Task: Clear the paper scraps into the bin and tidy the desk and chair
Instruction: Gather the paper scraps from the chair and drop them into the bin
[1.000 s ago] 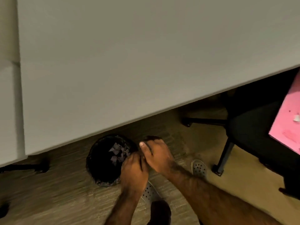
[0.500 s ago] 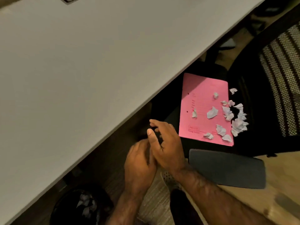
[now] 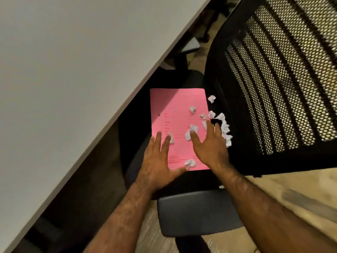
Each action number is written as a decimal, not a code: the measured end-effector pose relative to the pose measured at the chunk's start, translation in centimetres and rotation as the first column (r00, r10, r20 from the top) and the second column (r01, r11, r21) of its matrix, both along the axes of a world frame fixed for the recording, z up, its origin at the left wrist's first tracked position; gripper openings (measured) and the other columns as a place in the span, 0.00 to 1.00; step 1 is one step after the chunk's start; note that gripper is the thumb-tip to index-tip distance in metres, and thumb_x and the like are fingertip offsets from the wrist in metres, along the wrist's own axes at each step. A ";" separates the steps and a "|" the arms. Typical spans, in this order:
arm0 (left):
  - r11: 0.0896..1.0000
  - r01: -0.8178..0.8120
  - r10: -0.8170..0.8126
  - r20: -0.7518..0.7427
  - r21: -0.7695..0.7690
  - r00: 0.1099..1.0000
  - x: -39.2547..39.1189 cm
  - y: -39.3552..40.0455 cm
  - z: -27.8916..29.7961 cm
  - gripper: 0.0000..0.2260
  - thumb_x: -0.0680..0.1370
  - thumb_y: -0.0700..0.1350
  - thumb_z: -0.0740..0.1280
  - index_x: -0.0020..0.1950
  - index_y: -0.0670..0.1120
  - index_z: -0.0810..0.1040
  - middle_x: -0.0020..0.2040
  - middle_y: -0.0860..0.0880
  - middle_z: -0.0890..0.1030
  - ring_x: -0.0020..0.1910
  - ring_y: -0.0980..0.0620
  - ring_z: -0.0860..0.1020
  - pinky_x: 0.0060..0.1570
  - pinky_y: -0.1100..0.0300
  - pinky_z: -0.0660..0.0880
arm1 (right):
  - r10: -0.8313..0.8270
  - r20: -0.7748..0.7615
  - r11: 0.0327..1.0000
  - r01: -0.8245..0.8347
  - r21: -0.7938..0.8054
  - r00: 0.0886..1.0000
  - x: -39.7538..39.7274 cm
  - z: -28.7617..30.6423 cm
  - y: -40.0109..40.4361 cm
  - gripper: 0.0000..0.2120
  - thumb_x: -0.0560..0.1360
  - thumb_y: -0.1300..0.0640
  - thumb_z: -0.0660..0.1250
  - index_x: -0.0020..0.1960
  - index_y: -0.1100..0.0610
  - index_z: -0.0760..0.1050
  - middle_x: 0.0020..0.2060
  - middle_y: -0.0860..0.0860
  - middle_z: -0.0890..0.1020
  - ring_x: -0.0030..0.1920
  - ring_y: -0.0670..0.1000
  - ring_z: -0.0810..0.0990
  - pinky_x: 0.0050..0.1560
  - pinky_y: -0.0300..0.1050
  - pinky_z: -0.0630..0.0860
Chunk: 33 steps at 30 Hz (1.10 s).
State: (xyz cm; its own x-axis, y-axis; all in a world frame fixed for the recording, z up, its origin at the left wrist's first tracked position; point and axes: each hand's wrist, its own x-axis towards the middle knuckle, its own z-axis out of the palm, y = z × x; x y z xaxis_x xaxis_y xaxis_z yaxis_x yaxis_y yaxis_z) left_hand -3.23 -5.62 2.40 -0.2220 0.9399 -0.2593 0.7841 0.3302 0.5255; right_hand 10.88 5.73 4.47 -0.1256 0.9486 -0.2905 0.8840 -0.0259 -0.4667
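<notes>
Two hands, left (image 3: 158,157) and right (image 3: 209,145), spread flat and empty over one pink folder (image 3: 175,110) (roughly a dozen paper scraps (image 3: 191,132)) on one chair (image 3: 273,79).

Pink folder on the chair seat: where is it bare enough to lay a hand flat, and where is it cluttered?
The pink folder is bare in its top-left part, toward the desk edge. Paper scraps crowd its right edge and spill onto the seat beside the mesh backrest. The left hand and right hand, both open, cover the lower part.

Pink folder (image 3: 175,114) bears printed lines — too blurred to read — nothing else legible.
</notes>
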 end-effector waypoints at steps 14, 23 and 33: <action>0.964 0.267 -0.254 -0.241 0.020 0.937 3.6 8.6 -9.3 0.51 0.65 0.77 0.55 0.78 0.52 0.38 0.79 0.43 0.38 0.77 0.40 0.37 0.73 0.37 0.45 | -0.146 0.342 0.989 0.148 0.019 0.928 1.7 -9.1 5.0 0.42 0.72 0.28 0.50 0.77 0.45 0.39 0.78 0.55 0.46 0.67 0.68 0.65 0.53 0.67 0.72; 0.914 0.391 -0.345 -0.300 0.109 0.889 1.2 16.8 -10.1 0.60 0.58 0.82 0.55 0.78 0.48 0.42 0.79 0.40 0.40 0.77 0.37 0.39 0.73 0.35 0.43 | -0.156 0.365 0.981 0.101 0.165 0.918 0.5 -11.4 10.2 0.40 0.71 0.27 0.47 0.77 0.45 0.46 0.67 0.60 0.66 0.61 0.65 0.68 0.48 0.62 0.75; 0.774 0.613 -0.519 -0.396 0.158 0.757 1.6 17.1 -10.2 0.29 0.78 0.64 0.53 0.66 0.43 0.71 0.66 0.39 0.74 0.63 0.40 0.71 0.63 0.46 0.67 | -0.146 0.347 0.927 0.005 0.376 0.927 0.7 -12.8 10.0 0.13 0.75 0.48 0.63 0.57 0.50 0.71 0.55 0.56 0.74 0.51 0.60 0.74 0.29 0.45 0.64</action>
State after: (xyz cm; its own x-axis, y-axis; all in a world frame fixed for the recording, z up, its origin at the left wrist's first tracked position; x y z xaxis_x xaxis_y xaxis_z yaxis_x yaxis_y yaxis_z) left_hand -1.65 11.51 -7.75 0.3497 0.9369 0.0015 0.9145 -0.3417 0.2167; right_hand 11.55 15.76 -8.34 -0.0024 0.9980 0.0632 0.9945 0.0090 -0.1044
